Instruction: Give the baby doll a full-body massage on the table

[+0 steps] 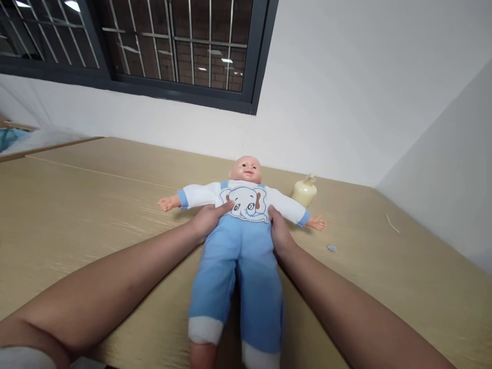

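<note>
A baby doll [241, 236] in blue trousers and a white top with an elephant face lies on its back, head away from me and arms spread. My left hand [211, 218] grips its side at the waist, with the thumb on the elephant patch. On the opposite side my right hand [281, 233] holds the waist too, its thumb beside the patch. The other fingers of both hands are hidden beneath the doll. Past the doll's arm on the right stands a cream pump bottle [303, 192].
A tan sheet covers the broad surface [115, 195] under the doll. A small blue piece [331, 248] and a thin pale strip [392, 223] lie on the right. Behind rise a white wall [326, 102] and a barred window [180, 43].
</note>
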`<state>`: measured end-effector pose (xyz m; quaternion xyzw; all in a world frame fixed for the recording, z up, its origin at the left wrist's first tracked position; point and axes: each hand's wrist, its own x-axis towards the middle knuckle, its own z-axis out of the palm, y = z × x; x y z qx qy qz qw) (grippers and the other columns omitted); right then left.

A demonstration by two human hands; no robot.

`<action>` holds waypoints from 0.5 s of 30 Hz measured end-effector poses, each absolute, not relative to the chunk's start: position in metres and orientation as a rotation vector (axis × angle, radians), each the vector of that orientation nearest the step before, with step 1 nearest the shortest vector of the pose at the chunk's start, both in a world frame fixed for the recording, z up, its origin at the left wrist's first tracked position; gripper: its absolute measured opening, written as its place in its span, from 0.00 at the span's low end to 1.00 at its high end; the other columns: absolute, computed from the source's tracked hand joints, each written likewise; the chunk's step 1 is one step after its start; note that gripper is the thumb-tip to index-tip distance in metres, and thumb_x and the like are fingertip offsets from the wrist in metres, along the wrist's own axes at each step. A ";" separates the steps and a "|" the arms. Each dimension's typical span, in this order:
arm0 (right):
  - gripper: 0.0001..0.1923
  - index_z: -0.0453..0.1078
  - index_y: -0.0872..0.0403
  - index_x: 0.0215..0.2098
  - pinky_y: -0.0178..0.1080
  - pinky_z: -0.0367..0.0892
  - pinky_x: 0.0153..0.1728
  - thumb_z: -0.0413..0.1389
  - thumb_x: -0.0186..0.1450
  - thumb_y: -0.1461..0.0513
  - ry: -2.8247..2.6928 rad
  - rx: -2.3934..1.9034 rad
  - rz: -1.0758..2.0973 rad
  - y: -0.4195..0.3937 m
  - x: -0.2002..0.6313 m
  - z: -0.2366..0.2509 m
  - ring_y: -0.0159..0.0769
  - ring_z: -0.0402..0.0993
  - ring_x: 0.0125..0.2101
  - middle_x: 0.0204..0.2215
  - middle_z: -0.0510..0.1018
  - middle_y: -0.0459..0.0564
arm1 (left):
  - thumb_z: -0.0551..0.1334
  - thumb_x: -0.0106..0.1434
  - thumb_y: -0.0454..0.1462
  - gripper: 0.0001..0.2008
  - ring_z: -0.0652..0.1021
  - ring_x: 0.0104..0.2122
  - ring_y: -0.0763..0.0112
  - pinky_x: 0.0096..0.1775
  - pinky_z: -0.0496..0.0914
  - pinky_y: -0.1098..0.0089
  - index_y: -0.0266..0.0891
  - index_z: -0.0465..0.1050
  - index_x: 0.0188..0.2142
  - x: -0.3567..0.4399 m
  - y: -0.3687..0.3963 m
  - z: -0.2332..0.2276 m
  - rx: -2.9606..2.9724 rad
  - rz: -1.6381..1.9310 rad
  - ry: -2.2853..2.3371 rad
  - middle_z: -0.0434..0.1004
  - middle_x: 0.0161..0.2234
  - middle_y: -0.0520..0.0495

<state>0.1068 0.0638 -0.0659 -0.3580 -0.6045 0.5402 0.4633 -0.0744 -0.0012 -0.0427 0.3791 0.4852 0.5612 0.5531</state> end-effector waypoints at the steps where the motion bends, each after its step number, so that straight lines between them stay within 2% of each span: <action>1: 0.35 0.71 0.57 0.58 0.48 0.66 0.58 0.47 0.69 0.41 -1.516 -0.903 1.306 0.066 0.108 -0.066 0.46 0.75 0.55 0.50 0.82 0.55 | 0.68 0.58 0.53 0.28 0.82 0.44 0.51 0.46 0.74 0.60 0.32 0.78 0.47 -0.075 -0.001 -0.044 0.975 1.313 1.272 0.84 0.44 0.34; 4: 0.35 0.73 0.57 0.56 0.48 0.61 0.61 0.51 0.66 0.39 -1.664 -1.058 1.226 0.071 0.115 -0.065 0.46 0.72 0.58 0.52 0.80 0.57 | 0.59 0.61 0.61 0.31 0.82 0.41 0.50 0.40 0.71 0.63 0.33 0.80 0.37 -0.078 0.001 -0.044 1.240 1.168 1.720 0.85 0.37 0.36; 8: 0.35 0.74 0.57 0.55 0.48 0.56 0.63 0.48 0.68 0.39 -1.844 -1.247 1.023 0.073 0.121 -0.058 0.47 0.68 0.61 0.56 0.77 0.60 | 0.46 0.65 0.64 0.38 0.79 0.31 0.52 0.32 0.64 0.63 0.35 0.76 0.27 -0.080 0.001 -0.040 1.526 0.882 2.187 0.80 0.26 0.36; 12: 0.37 0.75 0.59 0.54 0.49 0.57 0.62 0.43 0.71 0.40 -2.001 -1.423 0.828 0.070 0.121 -0.052 0.53 0.67 0.62 0.56 0.76 0.66 | 0.40 0.70 0.59 0.38 0.79 0.31 0.51 0.32 0.62 0.63 0.35 0.78 0.28 -0.081 0.000 -0.039 1.772 0.697 2.330 0.80 0.28 0.33; 15: 0.39 0.75 0.60 0.53 0.49 0.58 0.61 0.39 0.72 0.39 -2.058 -1.493 0.779 0.069 0.120 -0.049 0.54 0.68 0.61 0.53 0.78 0.67 | 0.39 0.71 0.56 0.37 0.79 0.34 0.50 0.34 0.63 0.63 0.35 0.79 0.30 -0.083 0.000 -0.040 1.839 0.668 2.331 0.81 0.32 0.31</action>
